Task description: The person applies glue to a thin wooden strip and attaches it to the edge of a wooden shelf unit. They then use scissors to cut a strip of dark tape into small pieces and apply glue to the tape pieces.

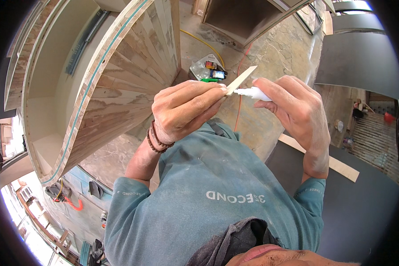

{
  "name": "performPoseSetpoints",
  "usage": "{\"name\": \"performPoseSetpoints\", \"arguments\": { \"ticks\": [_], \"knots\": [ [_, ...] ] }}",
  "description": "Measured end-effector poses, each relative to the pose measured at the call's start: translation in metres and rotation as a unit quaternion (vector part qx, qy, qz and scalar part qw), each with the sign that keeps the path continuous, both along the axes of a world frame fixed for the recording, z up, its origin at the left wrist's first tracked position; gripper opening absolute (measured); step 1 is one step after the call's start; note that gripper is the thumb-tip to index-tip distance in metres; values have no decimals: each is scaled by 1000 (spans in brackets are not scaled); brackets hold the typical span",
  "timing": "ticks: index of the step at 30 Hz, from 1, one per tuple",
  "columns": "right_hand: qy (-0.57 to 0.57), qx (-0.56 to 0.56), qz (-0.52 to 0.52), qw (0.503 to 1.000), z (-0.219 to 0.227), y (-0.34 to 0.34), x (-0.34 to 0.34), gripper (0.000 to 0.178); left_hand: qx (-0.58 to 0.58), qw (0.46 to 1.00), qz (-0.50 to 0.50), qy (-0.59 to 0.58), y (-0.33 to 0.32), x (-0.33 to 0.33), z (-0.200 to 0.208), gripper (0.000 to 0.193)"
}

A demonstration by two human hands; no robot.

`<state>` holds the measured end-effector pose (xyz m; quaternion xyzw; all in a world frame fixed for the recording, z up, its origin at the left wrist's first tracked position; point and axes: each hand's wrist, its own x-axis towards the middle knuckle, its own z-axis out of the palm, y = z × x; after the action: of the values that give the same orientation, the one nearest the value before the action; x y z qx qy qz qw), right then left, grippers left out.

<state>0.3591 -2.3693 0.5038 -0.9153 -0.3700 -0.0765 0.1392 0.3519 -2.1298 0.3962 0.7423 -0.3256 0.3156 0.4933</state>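
Note:
In front of my chest, my left hand (185, 106) pinches a thin, pale strip of wood (244, 79) that tapers to a point, slanting up to the right. My right hand (297, 106) is closed round a small white squeeze bottle (258, 94) with a narrow nozzle. The bottle lies nearly level, its tip pointing left at the strip close to my left fingertips. Whether the nozzle touches the wood I cannot tell. No liquid is visible. Pale dust covers both hands.
A large curved cabinet (133, 80) of narrow wooden slats, its edge lined in teal, stands at left. On the floor ahead are a container of small items (201, 66), a yellow hose (204, 42) and an orange cord (240, 111). Another wood strip (343, 170) rests on a dark panel (354, 213) at right.

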Motion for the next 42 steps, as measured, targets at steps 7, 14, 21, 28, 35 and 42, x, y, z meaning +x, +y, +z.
{"name": "performPoseSetpoints", "arguments": {
  "ticks": [7, 14, 21, 28, 35, 42],
  "knots": [
    [5, 16, -9, 1000, -2, -4, 2, 36, -3, 1000, -1, 5, -1, 1, 2, 23],
    [106, 139, -35, 984, -12, -11, 9, 30, -13, 1000, 7, 22, 1, 1, -1, 29],
    [397, 546, -94, 732, -73, -14, 10, 12, -19, 993, 111, -29, 7, 8, 16, 22],
    [500, 737, -58, 452, -106, 31, 35, 13, -66, 972, 182, -135, -21, 20, 23, 23],
    [542, 737, -4, 404, -87, 32, 50, 26, -35, 956, 212, -199, -54, 25, 20, 25],
    [541, 742, 34, 394, -78, 33, 69, 24, -326, 931, 162, -25, -86, 25, 9, 11]
  ]
}}
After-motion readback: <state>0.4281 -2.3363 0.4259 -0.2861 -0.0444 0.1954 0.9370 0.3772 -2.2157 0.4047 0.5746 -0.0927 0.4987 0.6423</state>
